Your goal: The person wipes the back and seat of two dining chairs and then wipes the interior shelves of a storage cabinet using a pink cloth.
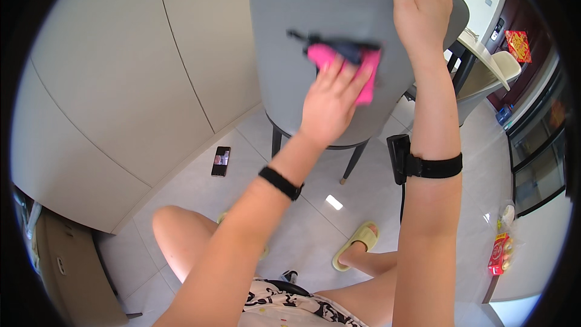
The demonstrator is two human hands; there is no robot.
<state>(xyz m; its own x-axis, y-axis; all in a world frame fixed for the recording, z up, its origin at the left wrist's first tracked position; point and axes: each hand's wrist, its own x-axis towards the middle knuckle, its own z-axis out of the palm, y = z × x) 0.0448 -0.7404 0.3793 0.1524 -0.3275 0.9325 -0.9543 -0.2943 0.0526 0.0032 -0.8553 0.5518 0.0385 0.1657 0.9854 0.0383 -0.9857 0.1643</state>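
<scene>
A grey upholstered chair (290, 81) stands before me, its smooth back facing me. My left hand (329, 104) presses a pink cloth (371, 86) flat against the chair's back. Dark, blurred folds or strips (345, 47) show along the cloth's upper edge; their exact form is unclear. Higher up, at the right, my right hand (422, 9) grips the chair back's edge, with the thumb on the near face and the other fingers partly hidden behind. A black strap circles each forearm, and the right one carries a small black device (398, 159).
Pale cabinet panels (113, 54) rise at the left. A lit smartphone (221, 161) lies on the tiled floor by them. Behind the chair, at the right, are a table (488, 56) and another chair (506, 64). A red package (498, 254) sits by the wall, and a brown case (68, 263) lower left.
</scene>
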